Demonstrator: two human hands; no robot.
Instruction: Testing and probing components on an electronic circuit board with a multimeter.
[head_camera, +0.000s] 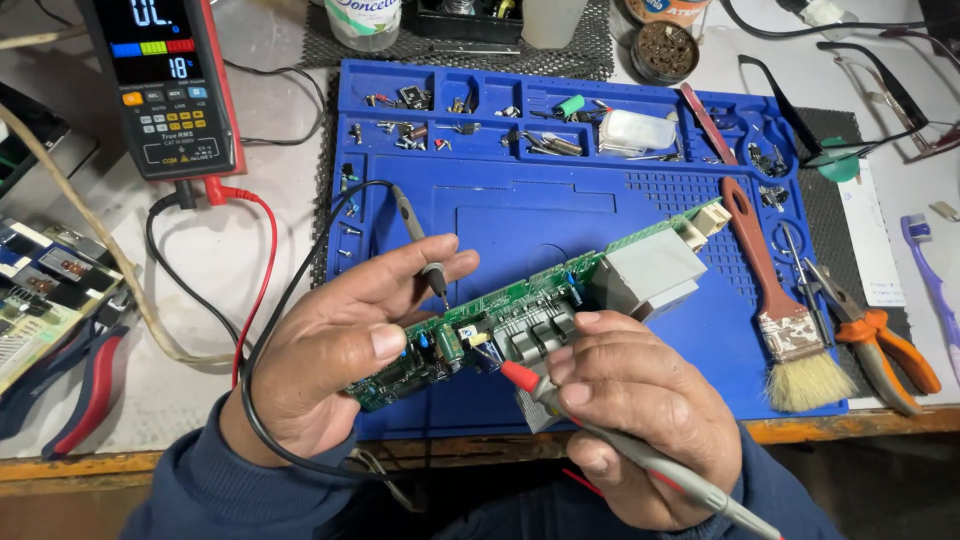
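Now left hand (335, 350) grips circuit board (520, 310) (right hand (640, 420) probing).

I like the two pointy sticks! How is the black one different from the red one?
The black probe has a black tip collar and black cable; the red probe has a red collar. The black probe is pinched in the left hand, which also holds the green circuit board; the red probe lies in the right hand. Both tips touch the board.
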